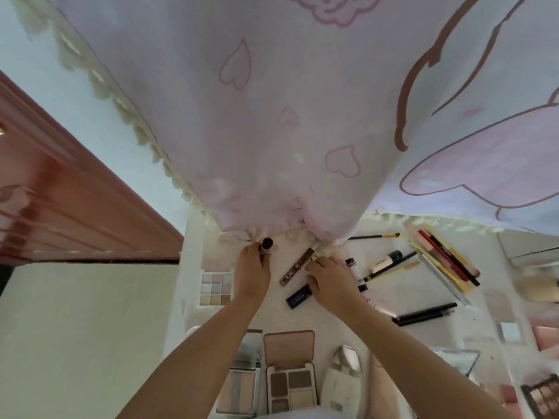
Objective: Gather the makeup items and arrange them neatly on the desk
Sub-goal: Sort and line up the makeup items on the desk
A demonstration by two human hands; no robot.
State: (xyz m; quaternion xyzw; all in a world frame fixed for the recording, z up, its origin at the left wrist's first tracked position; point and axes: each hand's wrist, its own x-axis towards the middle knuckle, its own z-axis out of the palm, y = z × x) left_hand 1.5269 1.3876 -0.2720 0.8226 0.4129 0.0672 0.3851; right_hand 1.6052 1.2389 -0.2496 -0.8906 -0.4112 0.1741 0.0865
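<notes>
Soft, even daylight glows through the sheer pink heart-printed curtain [272, 116] above my left hand [252, 273], shadows stay faint, and wide-angle bending and motion blur smear everything toward the edges.

Both bare forearms reached forward side by side. The left hand [252, 272] curled around a dark tube [267, 245], knuckles up. The right hand [329, 281] lay palm down, fingers bent under.

Left hand [252, 269] gripping dark-capped tube [266, 245] at far desk [402, 290] edge, under pink curtain [272, 131]. Right hand [329, 282] resting on desk beside brown tube [298, 267] and navy tube [299, 295]. Pencils [444, 261] lying far right; open palette [291, 370] sitting near.
</notes>
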